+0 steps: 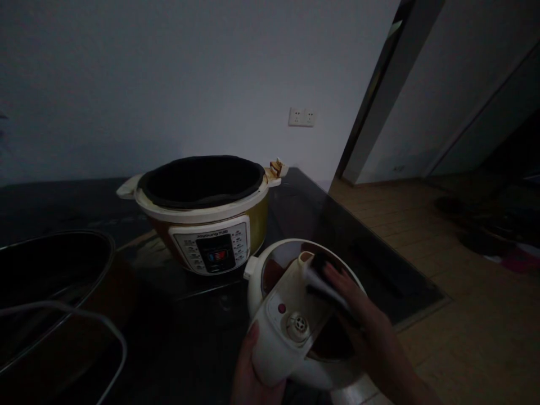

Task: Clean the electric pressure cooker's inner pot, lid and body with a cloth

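Note:
My left hand (248,374) grips the lower edge of a white pressure-cooker lid (291,320), held tilted over the dark counter. My right hand (358,315) presses a pale cloth (316,278) against the lid's upper side, fingers closed on it. The lid's white handle bar carries a red button and a round metal valve (297,325). Behind the lid stands the open cooker base (206,216), white-rimmed with a dark inner pot and a front control panel.
A dark metal inner pot (46,281) sits at the left with a pale cord (84,320) looping over it. The dark counter (371,253) ends at the right above a wooden floor. A wall socket (301,117) is behind.

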`<move>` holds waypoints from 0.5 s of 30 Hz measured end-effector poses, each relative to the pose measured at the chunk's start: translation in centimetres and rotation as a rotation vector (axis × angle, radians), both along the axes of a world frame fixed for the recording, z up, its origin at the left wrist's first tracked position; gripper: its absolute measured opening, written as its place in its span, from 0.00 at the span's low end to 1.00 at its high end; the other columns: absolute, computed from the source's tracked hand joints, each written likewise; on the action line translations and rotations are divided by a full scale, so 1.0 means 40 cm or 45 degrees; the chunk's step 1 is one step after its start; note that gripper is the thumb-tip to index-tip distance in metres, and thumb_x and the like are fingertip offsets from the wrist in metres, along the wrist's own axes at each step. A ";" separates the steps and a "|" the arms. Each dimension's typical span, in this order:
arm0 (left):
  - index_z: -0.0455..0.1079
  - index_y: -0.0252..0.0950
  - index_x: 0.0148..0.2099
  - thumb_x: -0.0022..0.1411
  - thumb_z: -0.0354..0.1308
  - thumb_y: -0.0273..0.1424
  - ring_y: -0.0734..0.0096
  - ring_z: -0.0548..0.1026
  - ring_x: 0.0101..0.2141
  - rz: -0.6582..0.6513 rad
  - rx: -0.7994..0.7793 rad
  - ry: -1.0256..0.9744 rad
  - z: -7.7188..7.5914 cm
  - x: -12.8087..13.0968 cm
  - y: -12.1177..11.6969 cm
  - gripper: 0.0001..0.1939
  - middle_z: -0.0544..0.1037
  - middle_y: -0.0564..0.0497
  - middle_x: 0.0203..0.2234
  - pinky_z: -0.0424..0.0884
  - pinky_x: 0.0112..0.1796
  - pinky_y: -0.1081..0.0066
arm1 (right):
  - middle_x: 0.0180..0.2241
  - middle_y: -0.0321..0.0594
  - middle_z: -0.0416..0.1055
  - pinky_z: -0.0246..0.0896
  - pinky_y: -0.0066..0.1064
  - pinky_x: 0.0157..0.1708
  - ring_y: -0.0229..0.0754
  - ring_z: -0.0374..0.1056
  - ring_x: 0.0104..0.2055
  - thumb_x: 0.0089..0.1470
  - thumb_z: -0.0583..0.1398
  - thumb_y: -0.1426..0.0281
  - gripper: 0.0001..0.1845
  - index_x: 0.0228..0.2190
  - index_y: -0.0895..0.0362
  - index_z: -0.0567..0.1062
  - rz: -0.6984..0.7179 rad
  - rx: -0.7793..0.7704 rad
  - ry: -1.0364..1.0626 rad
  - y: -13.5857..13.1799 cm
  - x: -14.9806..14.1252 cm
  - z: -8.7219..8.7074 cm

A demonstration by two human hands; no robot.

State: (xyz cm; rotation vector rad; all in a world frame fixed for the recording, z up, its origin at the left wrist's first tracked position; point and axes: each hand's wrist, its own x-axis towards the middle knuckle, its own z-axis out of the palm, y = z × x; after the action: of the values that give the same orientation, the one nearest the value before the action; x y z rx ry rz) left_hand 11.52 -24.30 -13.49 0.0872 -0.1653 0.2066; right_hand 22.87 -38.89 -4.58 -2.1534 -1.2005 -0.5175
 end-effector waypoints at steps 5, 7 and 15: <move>0.71 0.41 0.54 0.68 0.45 0.34 0.59 0.71 0.53 0.076 -0.047 0.181 0.006 0.003 -0.011 0.19 0.72 0.45 0.53 0.53 0.60 0.58 | 0.56 0.45 0.65 0.46 0.52 0.62 0.45 0.51 0.64 0.50 0.50 0.84 0.39 0.63 0.62 0.49 0.164 -0.302 -0.420 0.039 -0.036 -0.037; 0.71 0.40 0.55 0.67 0.46 0.33 0.58 0.70 0.54 0.064 -0.065 0.192 0.008 0.002 -0.012 0.19 0.71 0.44 0.53 0.54 0.59 0.58 | 0.58 0.47 0.63 0.51 0.47 0.61 0.44 0.51 0.64 0.50 0.49 0.85 0.39 0.63 0.64 0.49 0.124 -0.335 -0.423 0.038 -0.050 -0.034; 0.75 0.40 0.49 0.67 0.48 0.29 0.65 0.73 0.51 -0.101 -0.075 0.231 0.010 -0.012 0.011 0.16 0.76 0.47 0.48 0.52 0.60 0.65 | 0.62 0.45 0.55 0.59 0.43 0.56 0.46 0.52 0.63 0.49 0.49 0.83 0.39 0.63 0.58 0.53 0.202 -0.403 0.007 0.084 -0.072 0.008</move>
State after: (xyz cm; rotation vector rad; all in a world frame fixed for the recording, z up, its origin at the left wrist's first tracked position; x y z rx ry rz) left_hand 11.04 -23.86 -13.09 0.0406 0.0182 0.1235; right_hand 19.97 -35.54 -4.27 -2.2876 -1.5203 -0.2658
